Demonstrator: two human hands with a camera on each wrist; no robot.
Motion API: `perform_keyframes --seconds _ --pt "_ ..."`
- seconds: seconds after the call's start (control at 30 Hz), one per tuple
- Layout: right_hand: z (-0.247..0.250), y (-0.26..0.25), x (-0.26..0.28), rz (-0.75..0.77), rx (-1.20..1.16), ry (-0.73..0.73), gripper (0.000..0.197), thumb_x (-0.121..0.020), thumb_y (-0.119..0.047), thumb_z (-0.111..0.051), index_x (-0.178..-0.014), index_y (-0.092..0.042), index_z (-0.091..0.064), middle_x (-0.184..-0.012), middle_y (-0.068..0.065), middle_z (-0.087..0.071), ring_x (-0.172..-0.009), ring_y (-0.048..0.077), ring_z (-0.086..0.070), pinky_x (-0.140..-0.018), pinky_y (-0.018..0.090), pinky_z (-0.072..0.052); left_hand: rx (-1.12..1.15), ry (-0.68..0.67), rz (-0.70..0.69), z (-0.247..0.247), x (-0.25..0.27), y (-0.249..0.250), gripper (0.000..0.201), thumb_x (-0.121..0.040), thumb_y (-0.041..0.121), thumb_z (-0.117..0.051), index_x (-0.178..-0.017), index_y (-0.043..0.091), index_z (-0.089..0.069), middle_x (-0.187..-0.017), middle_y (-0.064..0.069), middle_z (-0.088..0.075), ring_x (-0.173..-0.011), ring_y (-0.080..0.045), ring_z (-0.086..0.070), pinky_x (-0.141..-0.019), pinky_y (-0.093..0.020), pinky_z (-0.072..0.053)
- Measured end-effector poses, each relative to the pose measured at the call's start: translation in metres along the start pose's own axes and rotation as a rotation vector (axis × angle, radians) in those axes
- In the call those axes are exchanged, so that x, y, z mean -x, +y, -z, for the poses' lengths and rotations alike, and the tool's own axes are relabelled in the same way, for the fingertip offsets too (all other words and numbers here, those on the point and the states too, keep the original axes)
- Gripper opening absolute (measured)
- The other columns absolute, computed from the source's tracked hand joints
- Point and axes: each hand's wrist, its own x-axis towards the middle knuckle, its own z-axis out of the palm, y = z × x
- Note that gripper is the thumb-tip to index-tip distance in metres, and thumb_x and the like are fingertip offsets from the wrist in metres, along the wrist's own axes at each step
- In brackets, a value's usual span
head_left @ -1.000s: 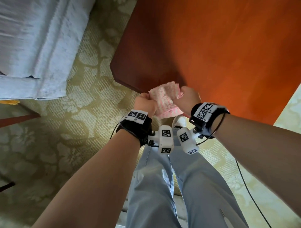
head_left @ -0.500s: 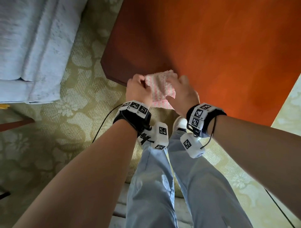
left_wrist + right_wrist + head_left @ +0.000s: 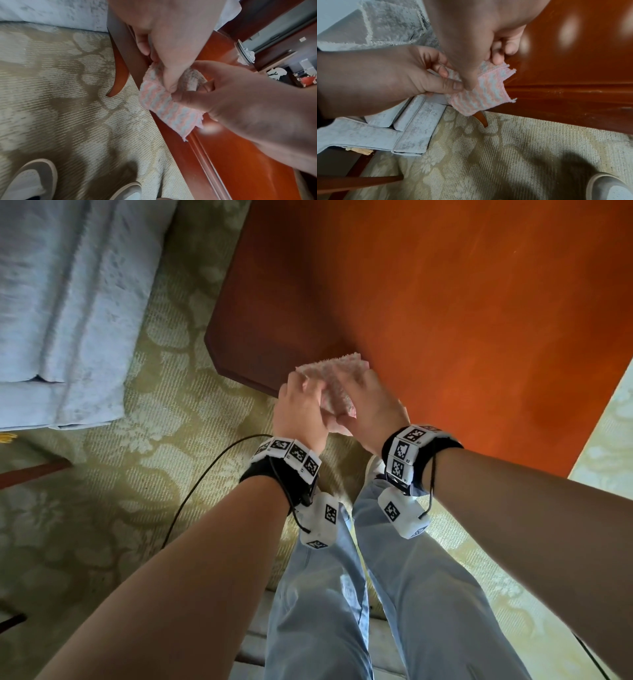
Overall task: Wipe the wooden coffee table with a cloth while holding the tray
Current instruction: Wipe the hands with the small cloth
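A pink-and-grey striped cloth [image 3: 337,378] lies folded over the near edge of the reddish wooden coffee table [image 3: 445,320], close to its left corner. Both hands hold it. My left hand [image 3: 303,395] pinches its left side between thumb and fingers [image 3: 169,83]. My right hand [image 3: 364,395] grips its right side, with the thumb on the cloth's [image 3: 164,108] lower flap. In the right wrist view the cloth [image 3: 481,97] hangs down past the table's edge moulding. No tray shows in either hand.
A pale blue-grey sofa [image 3: 68,302] stands left of the table on a patterned beige carpet [image 3: 137,508]. A black cable [image 3: 205,474] trails from my left wrist. My legs [image 3: 325,611] and white shoes [image 3: 30,182] are just before the table. A curved table leg [image 3: 120,75] is below the corner.
Both hands have carried the cloth forward from in front of the table's edge onto it, near the left corner. The grip has shifted from a bunched hold to a flatter one.
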Motion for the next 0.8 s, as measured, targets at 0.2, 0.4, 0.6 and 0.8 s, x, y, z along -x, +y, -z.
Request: perform_keyframes --seconds 0.2,0.4,0.6,0.8 --pt "0.002 0.007 -0.011 -0.008 0.050 0.048 0.072 -0.091 -0.028 -0.065 -0.153 -0.029 -0.027 -0.141 0.009 -0.039 -0.120 0.026 -0.047 -0.093 0.036 -0.045 -0.032 -0.033 -0.023 0.001 -0.016 0.003 0.046 -0.068 0.012 -0.083 -0.110 0.005 -0.067 -0.106 -0.016 -0.058 -0.090 -0.032 -0.059 -0.069 -0.045 -0.055" --pt "0.014 0.008 -0.034 -0.029 0.104 0.081 0.072 -0.089 -0.023 -0.068 -0.151 -0.028 -0.032 -0.142 0.010 -0.041 -0.122 0.028 -0.043 -0.099 0.045 -0.046 -0.092 -0.005 -0.010 0.004 -0.039 0.012 0.039 -0.071 0.016 -0.083 -0.106 0.007 -0.067 -0.105 -0.015 -0.059 -0.092 -0.032 -0.059 -0.069 -0.042 -0.050" --pt "0.034 0.004 -0.053 -0.016 0.158 0.069 0.074 -0.089 -0.024 -0.069 -0.151 -0.026 -0.030 -0.141 0.010 -0.038 -0.123 0.029 -0.040 -0.100 0.043 -0.040 -0.160 0.003 0.012 0.012 -0.065 0.018 0.037 -0.071 0.020 -0.082 -0.104 0.012 -0.067 -0.108 -0.012 -0.058 -0.097 -0.031 -0.057 -0.070 -0.039 -0.044" --pt "0.040 0.004 -0.049 0.176 0.322 0.161 0.071 -0.080 -0.033 -0.072 -0.141 -0.013 -0.044 -0.142 0.010 -0.042 -0.130 0.031 -0.040 -0.101 0.046 -0.043 -0.306 -0.016 -0.099 0.017 -0.064 0.018 0.052 -0.073 0.029 -0.079 -0.121 0.016 -0.063 -0.127 -0.006 -0.054 -0.118 -0.029 -0.049 -0.087 -0.042 -0.041"
